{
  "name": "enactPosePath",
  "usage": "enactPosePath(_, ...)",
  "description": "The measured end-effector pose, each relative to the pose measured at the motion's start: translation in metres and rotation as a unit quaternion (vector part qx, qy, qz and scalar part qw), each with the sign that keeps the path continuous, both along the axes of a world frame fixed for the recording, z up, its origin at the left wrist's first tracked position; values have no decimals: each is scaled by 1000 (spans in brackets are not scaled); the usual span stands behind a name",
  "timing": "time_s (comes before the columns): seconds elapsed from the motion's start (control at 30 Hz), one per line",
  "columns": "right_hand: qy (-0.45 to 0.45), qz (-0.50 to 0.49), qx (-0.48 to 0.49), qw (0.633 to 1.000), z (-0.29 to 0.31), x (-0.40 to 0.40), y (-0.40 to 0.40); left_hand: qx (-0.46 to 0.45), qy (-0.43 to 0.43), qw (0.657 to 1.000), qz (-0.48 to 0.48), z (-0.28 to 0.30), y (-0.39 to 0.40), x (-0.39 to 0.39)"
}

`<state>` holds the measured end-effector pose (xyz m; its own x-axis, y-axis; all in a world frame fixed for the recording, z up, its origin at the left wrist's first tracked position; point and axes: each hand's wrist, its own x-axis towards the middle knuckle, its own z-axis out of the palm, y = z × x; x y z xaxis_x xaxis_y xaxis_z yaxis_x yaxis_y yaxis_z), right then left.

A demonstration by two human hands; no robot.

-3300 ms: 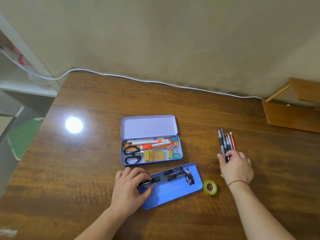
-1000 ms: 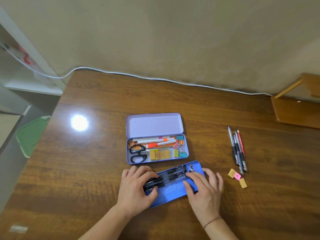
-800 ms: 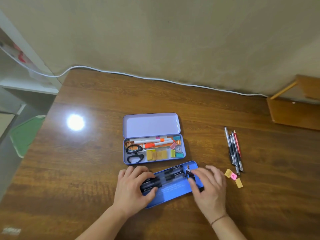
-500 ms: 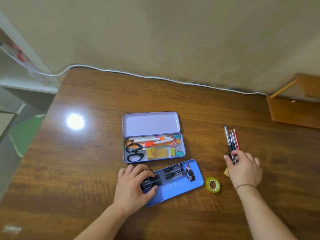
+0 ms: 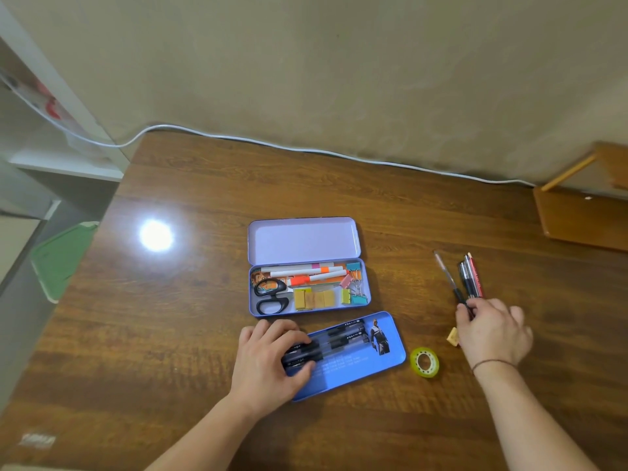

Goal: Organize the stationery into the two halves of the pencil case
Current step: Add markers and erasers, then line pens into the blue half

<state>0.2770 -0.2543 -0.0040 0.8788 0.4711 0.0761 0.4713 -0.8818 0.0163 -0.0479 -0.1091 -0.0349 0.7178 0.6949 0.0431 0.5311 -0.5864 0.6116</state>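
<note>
Well in from the table (image 5: 204,334) edges, either side of a tape roll (image 5: 424,362): left hand (image 5: 268,355) gripping black pens (image 5: 343,336) on the blue pencil-case half (image 5: 360,370), right hand (image 5: 492,331) pinching one loose pen (image 5: 448,279)

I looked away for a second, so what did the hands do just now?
The right hand left the blue tray, moved right to the loose pens and took hold of one pen, swinging its tip left, away from the bunch. The left hand stayed gripping the black pens in the tray; the lilac case did not move.
</note>
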Motion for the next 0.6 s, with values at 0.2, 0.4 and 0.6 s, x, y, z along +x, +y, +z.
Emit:
enactPosePath(0.2,94,209,207,951,13,-28,-4,-40,-52,998,18,7,1,-2)
enactPosePath(0.4,134,498,165,841,-17,-93,-6,-95,-108,989,35,7,2,-6)
enactPosePath(0.6,124,486,166,849,-33,-116,3,-14,-13,1000,-16,5,0,-2)
